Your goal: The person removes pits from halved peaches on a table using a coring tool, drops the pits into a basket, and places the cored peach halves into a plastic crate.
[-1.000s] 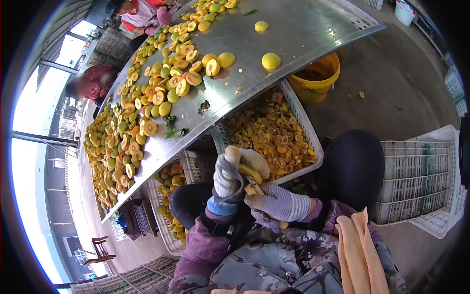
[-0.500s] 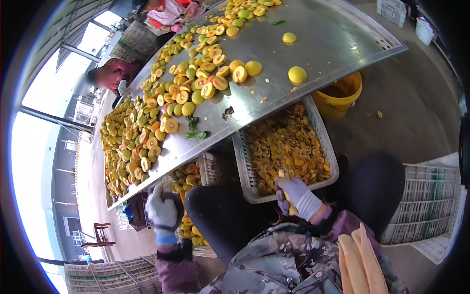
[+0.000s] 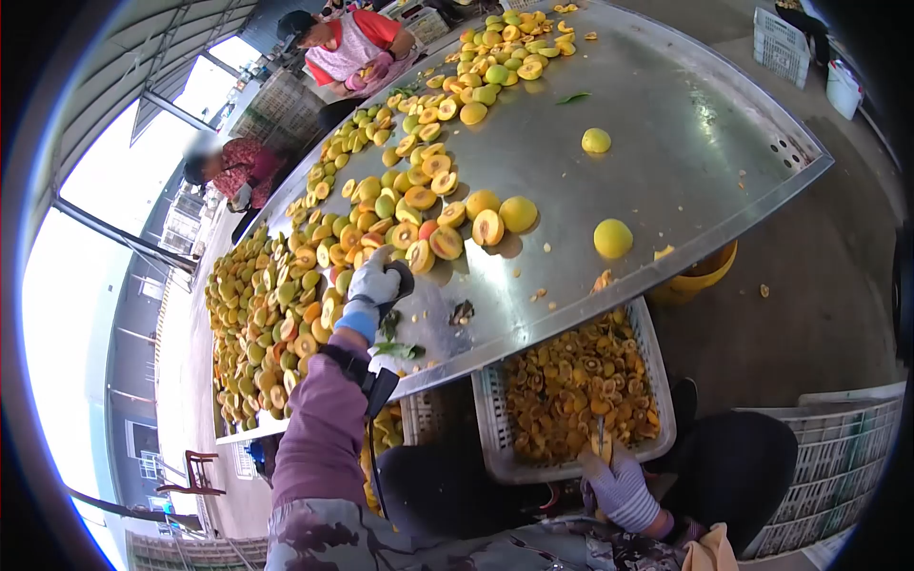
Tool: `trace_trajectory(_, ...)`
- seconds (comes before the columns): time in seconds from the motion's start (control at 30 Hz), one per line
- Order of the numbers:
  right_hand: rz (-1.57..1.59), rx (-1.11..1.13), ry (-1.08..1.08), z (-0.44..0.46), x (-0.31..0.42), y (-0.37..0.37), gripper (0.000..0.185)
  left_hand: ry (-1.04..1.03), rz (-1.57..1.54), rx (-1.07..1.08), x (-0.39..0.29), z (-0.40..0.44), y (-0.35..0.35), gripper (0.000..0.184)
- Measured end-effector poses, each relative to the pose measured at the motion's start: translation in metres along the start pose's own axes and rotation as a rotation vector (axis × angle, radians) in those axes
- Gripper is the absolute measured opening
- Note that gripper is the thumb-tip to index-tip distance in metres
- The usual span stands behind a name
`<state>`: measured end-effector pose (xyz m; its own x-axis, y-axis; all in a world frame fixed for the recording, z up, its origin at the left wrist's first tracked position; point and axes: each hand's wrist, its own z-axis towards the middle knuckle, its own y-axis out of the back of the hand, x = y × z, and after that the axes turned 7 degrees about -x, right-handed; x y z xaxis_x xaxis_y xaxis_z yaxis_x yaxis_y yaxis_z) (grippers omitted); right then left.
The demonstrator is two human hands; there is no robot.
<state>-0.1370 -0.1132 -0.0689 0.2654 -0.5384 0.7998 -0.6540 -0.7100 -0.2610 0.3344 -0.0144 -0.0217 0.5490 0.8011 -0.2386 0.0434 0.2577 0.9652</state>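
Observation:
My left hand [image 3: 374,284], in a white glove with a dark pad on it, reaches over the metal table [image 3: 552,205]. Its fingers are partly hidden but look extended, at the near edge of a heap of halved yellow-green fruit [image 3: 286,295]. A cut fruit half [image 3: 419,255] lies right by the fingertips. Low over a white plastic crate [image 3: 496,428], my gloved right hand [image 3: 621,487] is closed around a slim pitting knife [image 3: 599,440], its tip pointing up. Small, browned fruit pieces [image 3: 571,385] fill that crate.
Two whole yellow fruits [image 3: 613,238] and green leaves [image 3: 400,350] lie on the table. A yellow bucket [image 3: 700,278] stands under its right edge. Stacked crates [image 3: 838,466] are at my right. Two people [image 3: 357,48] sit along the far left side.
My left hand has risen from beside my knee, below the table edge, up to the fruit heap. My right hand stays at the crate with the knife. The view has shifted.

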Motion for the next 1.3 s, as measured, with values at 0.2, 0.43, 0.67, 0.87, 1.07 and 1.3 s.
trace_trajectory(0.2, -0.052, -0.004, -0.062, 0.009, -0.001, 0.004, 0.019, -0.072, 0.238, 0.077, -0.040, 0.012, -0.017, 0.053)
trace_trajectory(0.43, -0.352, -0.018, 0.330, -0.005, -0.002, -0.012, 0.037, 0.213, -0.853, 0.337, -0.050, -0.084, 0.018, 0.052)
trace_trajectory(0.67, -0.686, -0.140, 0.899, -0.023, -0.002, -0.035, 0.044, 0.498, -1.688, 0.561, -0.120, -0.237, 0.003, 0.054)
trace_trajectory(0.87, -0.955, -0.218, 0.870, -0.038, -0.003, -0.035, 0.036, 0.191, -1.481, 0.360, -0.148, -0.303, -0.007, 0.056)
trace_trajectory(1.07, -1.050, -0.126, 0.728, -0.040, -0.008, -0.034, 0.032, 0.185, -1.548, 0.323, -0.159, -0.319, 0.002, 0.055)
trace_trajectory(1.3, -0.912, -0.026, 0.691, -0.042, -0.017, -0.039, 0.040, 0.257, -1.480, 0.162, -0.160, -0.326, -0.014, 0.066)
